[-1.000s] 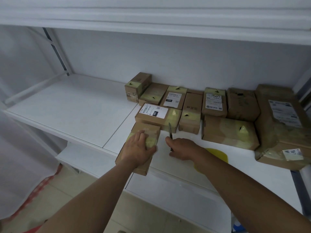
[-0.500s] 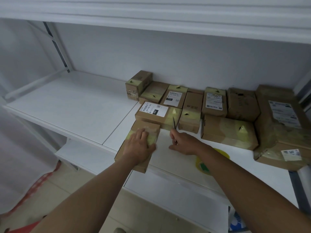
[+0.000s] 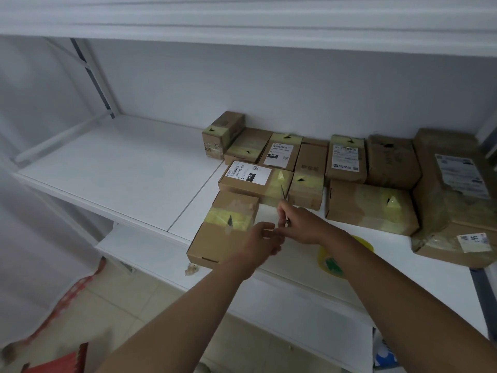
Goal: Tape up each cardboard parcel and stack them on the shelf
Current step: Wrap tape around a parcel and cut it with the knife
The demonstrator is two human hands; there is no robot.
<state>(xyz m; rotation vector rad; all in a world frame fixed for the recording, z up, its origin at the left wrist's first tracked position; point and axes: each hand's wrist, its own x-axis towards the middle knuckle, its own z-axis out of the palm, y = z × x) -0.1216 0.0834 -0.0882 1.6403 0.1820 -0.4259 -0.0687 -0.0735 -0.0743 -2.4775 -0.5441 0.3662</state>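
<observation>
the nearest cardboard parcel (image 3: 226,235) lies flat at the front edge of the white shelf (image 3: 129,173), its near end hanging just over the lip, with a band of yellowish tape (image 3: 228,218) across its top. the left hand (image 3: 262,242) is off the parcel, hovering by its right side with the fingers loosely curled and nothing in them that i can see. the right hand (image 3: 302,224) is just beside it, almost touching, and pinches a thin dark blade or pair of scissors (image 3: 284,200) — which of the two i cannot tell — pointing up and away toward the back of the shelf.

behind the near parcel a labelled parcel (image 3: 255,181) touches its far end, and more taped parcels (image 3: 371,205) sit packed together toward the wall and to the right. a yellow tape roll (image 3: 333,261) lies on the shelf under the right forearm, partly hidden
</observation>
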